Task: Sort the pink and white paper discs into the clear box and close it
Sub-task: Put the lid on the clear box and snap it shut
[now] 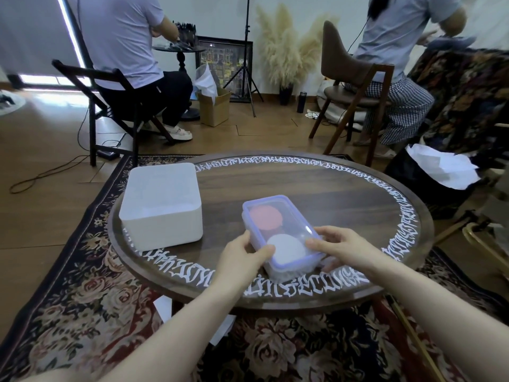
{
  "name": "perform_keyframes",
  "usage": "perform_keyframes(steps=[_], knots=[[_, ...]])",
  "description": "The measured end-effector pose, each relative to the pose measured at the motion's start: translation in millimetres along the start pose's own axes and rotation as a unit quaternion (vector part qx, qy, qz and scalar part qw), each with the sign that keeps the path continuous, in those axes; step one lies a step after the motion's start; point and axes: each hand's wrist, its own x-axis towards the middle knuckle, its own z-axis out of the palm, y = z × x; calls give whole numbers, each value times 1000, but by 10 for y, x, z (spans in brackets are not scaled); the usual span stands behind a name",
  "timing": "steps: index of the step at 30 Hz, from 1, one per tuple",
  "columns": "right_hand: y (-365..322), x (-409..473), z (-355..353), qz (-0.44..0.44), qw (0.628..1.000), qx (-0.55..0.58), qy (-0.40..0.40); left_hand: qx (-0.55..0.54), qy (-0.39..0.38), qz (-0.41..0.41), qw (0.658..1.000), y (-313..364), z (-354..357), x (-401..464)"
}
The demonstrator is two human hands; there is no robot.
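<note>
Head view: both hands' grip, left hand (242, 253) and right hand (337, 248), around lidded clear box (281, 232).

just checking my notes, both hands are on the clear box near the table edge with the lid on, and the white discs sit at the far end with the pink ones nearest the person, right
Not quite. The head view shows the order reversed: the pink discs sit at the far end of the clear box and the white discs nearest the person. The rest holds: the left hand and right hand are on the box, lid on.

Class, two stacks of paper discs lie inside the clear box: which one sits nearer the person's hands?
The white discs, at the box's near end between both hands; the pink discs lie at the far end.
</note>
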Motion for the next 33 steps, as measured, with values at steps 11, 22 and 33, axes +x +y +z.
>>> perform_keyframes(steps=[11, 22, 33], knots=[[-2, -33, 11, 5, 997, 70, -44, -149, -32, -67, 986, 40, -62, 85], [-3, 49, -69, -8, 996, 21, -81, -125, -59, -32, 990, 30, -18, 50], [-412, -161, 70, -58, 861, -475, 174, 60, 34, 27, 997, 18, -133, 219]])
